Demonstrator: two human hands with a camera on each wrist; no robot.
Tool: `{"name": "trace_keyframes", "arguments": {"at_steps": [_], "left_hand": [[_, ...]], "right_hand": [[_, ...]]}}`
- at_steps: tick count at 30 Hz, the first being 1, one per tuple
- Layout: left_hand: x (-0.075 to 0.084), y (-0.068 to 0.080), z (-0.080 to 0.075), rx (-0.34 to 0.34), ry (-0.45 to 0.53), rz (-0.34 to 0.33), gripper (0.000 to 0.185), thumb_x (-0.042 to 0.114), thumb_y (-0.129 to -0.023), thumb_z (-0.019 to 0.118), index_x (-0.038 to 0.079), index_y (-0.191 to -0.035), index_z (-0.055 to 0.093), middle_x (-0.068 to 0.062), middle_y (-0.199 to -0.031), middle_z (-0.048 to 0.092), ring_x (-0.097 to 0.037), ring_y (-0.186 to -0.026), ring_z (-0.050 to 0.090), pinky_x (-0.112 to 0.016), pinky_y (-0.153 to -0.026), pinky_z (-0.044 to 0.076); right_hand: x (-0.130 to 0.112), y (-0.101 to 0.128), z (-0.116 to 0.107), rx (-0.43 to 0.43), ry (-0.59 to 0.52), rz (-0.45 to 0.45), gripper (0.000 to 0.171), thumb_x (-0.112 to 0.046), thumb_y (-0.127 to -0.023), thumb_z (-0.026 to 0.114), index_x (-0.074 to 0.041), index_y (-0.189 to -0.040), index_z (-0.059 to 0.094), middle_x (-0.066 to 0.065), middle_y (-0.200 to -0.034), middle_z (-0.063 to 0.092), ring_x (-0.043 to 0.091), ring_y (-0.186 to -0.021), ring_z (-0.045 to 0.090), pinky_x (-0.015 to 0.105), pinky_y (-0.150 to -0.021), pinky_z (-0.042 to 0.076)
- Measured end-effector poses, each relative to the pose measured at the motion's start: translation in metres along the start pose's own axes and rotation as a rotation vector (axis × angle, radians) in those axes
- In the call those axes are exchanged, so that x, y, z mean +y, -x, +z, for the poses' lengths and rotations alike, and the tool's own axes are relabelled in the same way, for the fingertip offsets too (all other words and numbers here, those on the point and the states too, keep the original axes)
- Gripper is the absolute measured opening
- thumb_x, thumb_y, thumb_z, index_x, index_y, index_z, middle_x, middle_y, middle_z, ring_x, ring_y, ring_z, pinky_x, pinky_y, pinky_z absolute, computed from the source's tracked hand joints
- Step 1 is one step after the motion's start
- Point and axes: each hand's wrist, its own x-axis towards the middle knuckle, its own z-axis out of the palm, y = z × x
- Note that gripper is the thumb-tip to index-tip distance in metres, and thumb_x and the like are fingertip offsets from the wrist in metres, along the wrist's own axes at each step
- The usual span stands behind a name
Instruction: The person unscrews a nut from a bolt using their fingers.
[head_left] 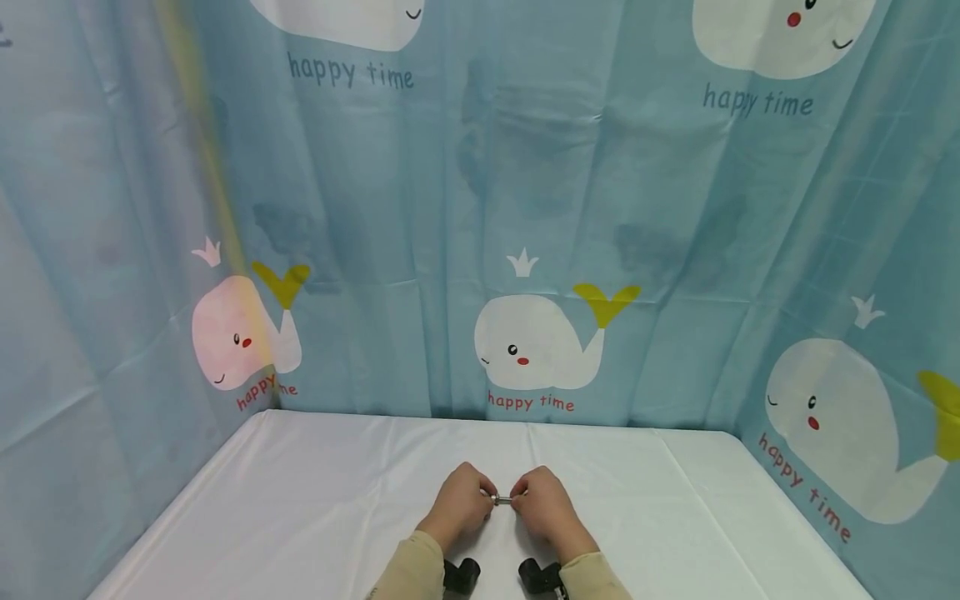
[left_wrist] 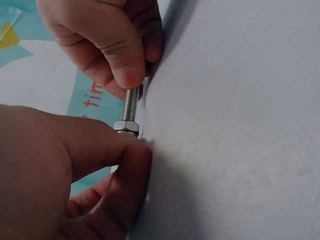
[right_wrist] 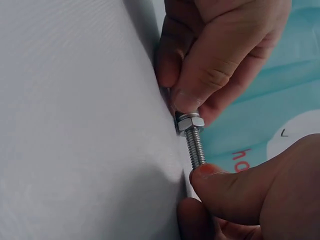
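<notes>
Two hands on a bolt & nut, bottom centre of the head view.
Whale-print curtain (head_left: 525, 208) behind, white table cloth (head_left: 315, 492) under; knuckles hide most of the bolt (head_left: 503, 500). Left hand (head_left: 459, 504) pinches the nut (left_wrist: 126, 125) end w/ thumb & finger, right hand (head_left: 545, 508) pinches the threaded end; fists curled, wrists low near the cloth.

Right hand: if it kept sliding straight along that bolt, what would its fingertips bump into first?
Probably the hex nut on the bolt, pinched by the left hand. The right hand grips the threaded end.
</notes>
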Motion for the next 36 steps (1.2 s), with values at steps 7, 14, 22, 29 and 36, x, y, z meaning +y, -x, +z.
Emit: {"name": "trace_keyframes", "arguments": {"at_steps": [7,14,22,29,36], "left_hand": [[0.002,0.002,-0.005,-0.024,0.080,-0.024,0.006,0.007,-0.088,0.070,0.011,-0.084,0.073,0.003,-0.079,0.062,-0.017,-0.076,0.054,-0.039,-0.071,0.048],[0.005,0.013,-0.015,0.010,0.243,-0.009,0.005,0.007,-0.091,0.068,0.010,-0.089,0.071,0.005,-0.073,0.062,-0.013,-0.066,0.057,-0.033,-0.061,0.047],[0.017,0.026,-0.027,0.012,0.472,-0.053,0.005,0.006,-0.088,0.071,0.006,-0.093,0.071,-0.001,-0.076,0.066,-0.016,-0.063,0.061,-0.032,-0.055,0.050],[0.026,0.030,-0.036,0.046,0.559,-0.048,0.004,0.008,-0.090,0.071,0.007,-0.094,0.070,-0.004,-0.078,0.066,-0.018,-0.067,0.063,-0.036,-0.062,0.054],[0.030,0.029,-0.037,0.043,0.638,-0.043,0.006,0.007,-0.091,0.071,0.005,-0.097,0.070,-0.006,-0.082,0.068,-0.019,-0.071,0.065,-0.034,-0.066,0.056]], "right_hand": [[0.000,0.001,-0.007,-0.028,-0.102,0.026,0.009,-0.003,-0.090,0.068,-0.008,-0.083,0.070,-0.001,-0.079,0.057,0.017,-0.070,0.051,0.035,-0.062,0.045],[-0.005,0.006,-0.014,-0.031,-0.217,0.041,0.007,-0.007,-0.094,0.066,-0.010,-0.088,0.069,-0.003,-0.078,0.061,0.015,-0.071,0.053,0.034,-0.062,0.045],[-0.018,0.020,-0.026,-0.034,-0.397,0.044,0.004,-0.008,-0.097,0.063,-0.006,-0.094,0.066,0.005,-0.082,0.067,0.019,-0.073,0.062,0.036,-0.062,0.050],[-0.026,0.025,-0.040,-0.015,-0.475,0.019,0.006,-0.009,-0.097,0.063,-0.004,-0.098,0.067,0.002,-0.085,0.068,0.018,-0.076,0.065,0.035,-0.067,0.054],[-0.033,0.025,-0.046,-0.046,-0.685,0.081,0.027,-0.024,-0.096,0.067,0.001,-0.106,0.067,0.009,-0.085,0.068,0.023,-0.074,0.067,0.036,-0.067,0.057]]}}
